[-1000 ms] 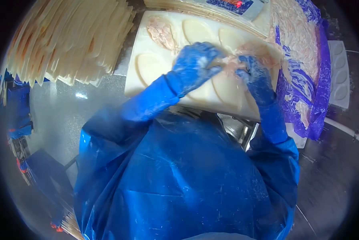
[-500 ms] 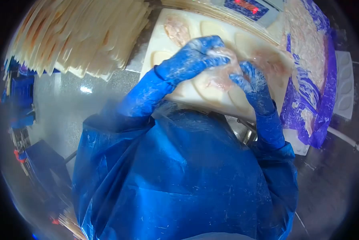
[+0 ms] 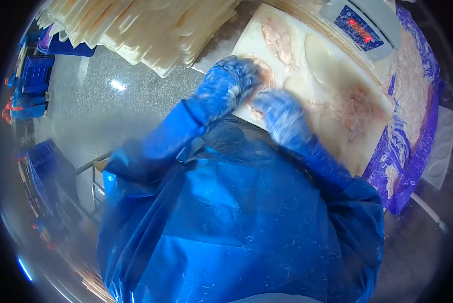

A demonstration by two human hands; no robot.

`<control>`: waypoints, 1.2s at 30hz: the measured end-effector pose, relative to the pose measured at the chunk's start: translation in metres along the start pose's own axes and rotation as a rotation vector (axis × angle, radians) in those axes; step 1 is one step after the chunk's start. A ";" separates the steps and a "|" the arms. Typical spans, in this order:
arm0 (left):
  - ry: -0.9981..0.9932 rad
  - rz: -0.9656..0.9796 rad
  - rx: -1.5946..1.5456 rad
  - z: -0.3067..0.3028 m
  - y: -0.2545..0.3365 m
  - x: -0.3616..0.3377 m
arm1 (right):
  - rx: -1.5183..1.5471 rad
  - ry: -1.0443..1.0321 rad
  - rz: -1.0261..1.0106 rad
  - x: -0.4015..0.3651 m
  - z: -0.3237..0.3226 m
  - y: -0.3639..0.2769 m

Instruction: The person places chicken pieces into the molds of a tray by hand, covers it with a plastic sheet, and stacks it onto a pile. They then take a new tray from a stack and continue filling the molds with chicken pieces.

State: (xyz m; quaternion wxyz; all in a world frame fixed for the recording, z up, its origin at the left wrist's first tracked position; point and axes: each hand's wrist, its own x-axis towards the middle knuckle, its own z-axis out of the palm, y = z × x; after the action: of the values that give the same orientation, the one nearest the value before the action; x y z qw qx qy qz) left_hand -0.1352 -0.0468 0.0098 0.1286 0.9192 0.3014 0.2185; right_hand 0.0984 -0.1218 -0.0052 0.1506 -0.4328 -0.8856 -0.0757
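Both my hands wear blue gloves smeared with whitish residue. They work at the left side of a white board [image 3: 301,92] with shallow oval hollows. A piece of pale pink raw meat [image 3: 265,74] lies in the hollow there. My left hand [image 3: 231,81] is closed at its left edge, fingers curled onto it and partly hidden. Just below and right, my right hand [image 3: 283,115] is at the meat's lower end, its fingers smeared by motion. Another raw meat piece [image 3: 277,39] fills the upper-left hollow. Looser raw meat [image 3: 355,108] lies on the board's right part.
A purple plastic bag [image 3: 422,132] of pale raw meat lies right of the board. Behind stands a scale with a red-lit display [image 3: 360,31]. Stacked whitish boards [image 3: 135,30] fill the upper left. A white hollowed tray [image 3: 441,146] is far right; blue crates [image 3: 37,73] stand left.
My hands have moved left across the board with the raw meat, from its middle to the left hollow. The view has shifted, so the board appears further right and turned.
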 end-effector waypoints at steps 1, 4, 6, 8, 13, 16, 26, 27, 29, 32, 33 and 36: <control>0.027 -0.076 -0.136 0.005 -0.009 0.003 | 0.228 -0.002 0.003 -0.006 -0.001 -0.009; 0.119 -0.103 0.088 -0.002 -0.011 0.012 | 0.486 -0.023 0.001 -0.009 -0.014 -0.018; 0.121 -0.135 0.023 0.013 0.022 0.011 | 0.491 -0.052 0.006 -0.021 -0.024 -0.010; -0.092 -0.165 0.045 0.030 0.069 0.015 | 0.618 -0.046 0.150 -0.048 -0.028 0.001; -0.080 -0.189 0.093 0.037 0.069 0.031 | -0.165 0.017 0.306 -0.068 -0.047 0.059; -0.181 -0.185 -0.199 0.038 0.095 0.069 | 0.344 0.174 0.423 -0.077 -0.024 0.071; 0.025 -0.122 -0.455 0.062 0.053 0.084 | 0.929 0.179 0.644 -0.052 -0.036 0.066; 0.102 -0.193 -0.509 0.042 0.051 0.101 | 0.964 0.251 0.687 -0.032 -0.038 0.066; 0.181 -0.263 -0.564 0.015 0.041 0.123 | 1.001 0.416 0.717 0.003 -0.042 0.065; -0.103 -0.329 -0.465 -0.004 0.012 0.117 | 0.855 0.414 0.587 0.013 -0.036 0.077; -0.153 -0.097 -0.084 0.005 -0.001 0.102 | 0.727 0.315 0.582 0.010 -0.037 0.082; -0.222 0.057 0.302 0.014 -0.025 0.073 | 0.526 0.299 0.483 0.001 -0.021 0.089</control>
State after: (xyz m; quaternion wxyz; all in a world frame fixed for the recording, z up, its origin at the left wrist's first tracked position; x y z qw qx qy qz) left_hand -0.0884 0.0155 0.0124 0.0153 0.9547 0.2885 0.0716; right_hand 0.1727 -0.0720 0.0153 0.3972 -0.5599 -0.7156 0.1294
